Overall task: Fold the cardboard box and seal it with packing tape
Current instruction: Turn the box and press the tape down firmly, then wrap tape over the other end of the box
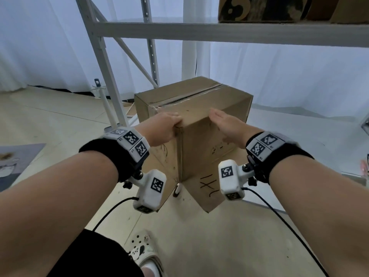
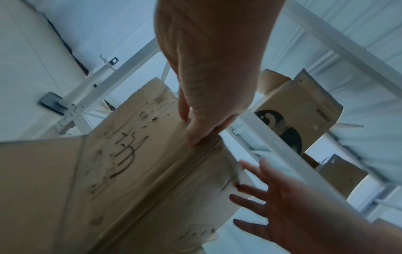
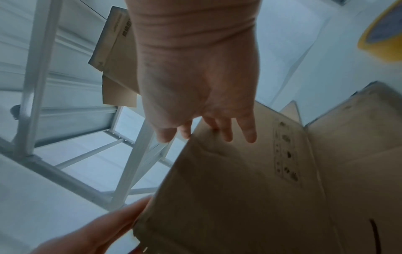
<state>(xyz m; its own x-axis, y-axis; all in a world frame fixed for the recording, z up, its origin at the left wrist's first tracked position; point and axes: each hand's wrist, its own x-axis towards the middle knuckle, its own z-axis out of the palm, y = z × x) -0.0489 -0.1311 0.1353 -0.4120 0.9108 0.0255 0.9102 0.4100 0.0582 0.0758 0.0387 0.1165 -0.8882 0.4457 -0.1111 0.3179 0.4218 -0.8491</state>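
Observation:
A brown cardboard box [image 1: 199, 148] stands on the floor with one corner toward me. Its top flaps lie shut, with a strip of clear tape along the seam. The lower flaps [image 1: 209, 192] splay outward near the floor, and one carries black marker scribbles. My left hand [image 1: 169, 124] grips the near top corner, thumb on the side wall [image 2: 141, 171] and fingers [image 2: 195, 135] curled over the edge. My right hand [image 1: 221, 120] is flat, its straight fingers [image 3: 226, 132] touching the top edge of the box [image 3: 239, 189]. A yellow roll of packing tape [image 3: 369, 46] shows blurred at the upper right of the right wrist view.
A white metal rack [image 1: 111, 84] stands just behind and left of the box, and its shelf beam [image 1: 219, 33] carries printed cartons [image 1: 259, 9]. White curtains hang behind. A grey mat [image 1: 18, 156] lies on the floor at the left. My slippered foot [image 1: 145, 254] is below.

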